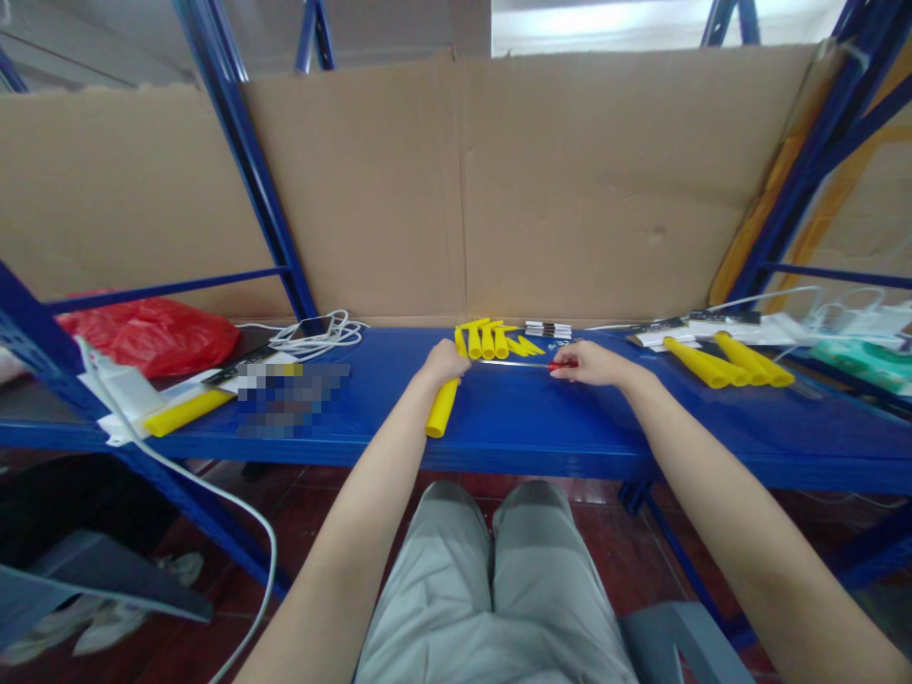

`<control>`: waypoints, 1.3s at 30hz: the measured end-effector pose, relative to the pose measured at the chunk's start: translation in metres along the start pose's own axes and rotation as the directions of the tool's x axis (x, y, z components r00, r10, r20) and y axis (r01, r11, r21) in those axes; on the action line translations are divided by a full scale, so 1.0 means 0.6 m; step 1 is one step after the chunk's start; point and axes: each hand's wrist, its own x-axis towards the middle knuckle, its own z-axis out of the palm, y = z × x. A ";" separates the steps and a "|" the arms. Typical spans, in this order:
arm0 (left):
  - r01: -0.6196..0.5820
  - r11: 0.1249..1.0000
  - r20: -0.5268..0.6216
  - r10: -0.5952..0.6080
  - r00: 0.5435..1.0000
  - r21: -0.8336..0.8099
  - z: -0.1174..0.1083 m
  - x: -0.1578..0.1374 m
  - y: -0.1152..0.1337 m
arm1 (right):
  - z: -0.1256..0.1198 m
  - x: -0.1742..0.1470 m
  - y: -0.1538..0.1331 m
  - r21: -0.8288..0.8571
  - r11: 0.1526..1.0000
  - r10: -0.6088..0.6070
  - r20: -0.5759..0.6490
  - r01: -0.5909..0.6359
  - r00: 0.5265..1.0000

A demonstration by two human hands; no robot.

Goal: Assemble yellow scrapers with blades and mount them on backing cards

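My left hand [448, 361] is closed around a yellow tapered tube [443, 408], whose wide round end points toward me over the blue tabletop. Between the fingers of my right hand [591, 364] is the red handle of a thin tool [561, 365]. Its long metal shaft [514, 363] runs left toward my left hand; whether the tip touches the tube is hidden. Just behind the shaft lie several yellow cones [488, 340] in a row, with smaller yellow pointed pieces [525, 346] beside them. Small black-and-white strips [548, 330] lie beyond my right hand.
More yellow cones [727, 363] rest at the right beside white packs and cables. To the left are a red plastic bag [153, 332], a coiled white cable [320, 332] and a yellow tube [191, 411]. A cardboard wall [570, 190] and blue posts [267, 190] bound the blue shelf [541, 418].
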 end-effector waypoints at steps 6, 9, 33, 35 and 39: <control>0.019 1.000 0.000 -0.019 1.000 0.002 0.000 -0.001 0.000 | -0.003 0.000 -0.003 -0.047 0.999 -0.004 0.025 0.006 1.000; 0.016 1.000 -0.008 -0.016 1.000 -0.007 0.001 0.000 -0.001 | -0.001 0.002 -0.003 -0.041 0.999 0.016 -0.003 -0.016 1.000; 0.000 1.000 0.004 0.000 1.000 -0.009 0.000 -0.002 -0.001 | -0.002 0.001 -0.008 -0.102 0.995 0.000 -0.042 -0.004 0.999; -0.006 1.000 0.005 0.006 1.000 -0.009 0.000 -0.002 -0.002 | -0.002 0.001 -0.010 -0.123 0.992 0.004 -0.034 -0.008 0.999; -0.008 1.000 0.003 0.008 1.000 -0.018 0.001 -0.001 -0.002 | -0.002 0.001 -0.011 -0.137 0.990 0.018 -0.016 -0.020 1.000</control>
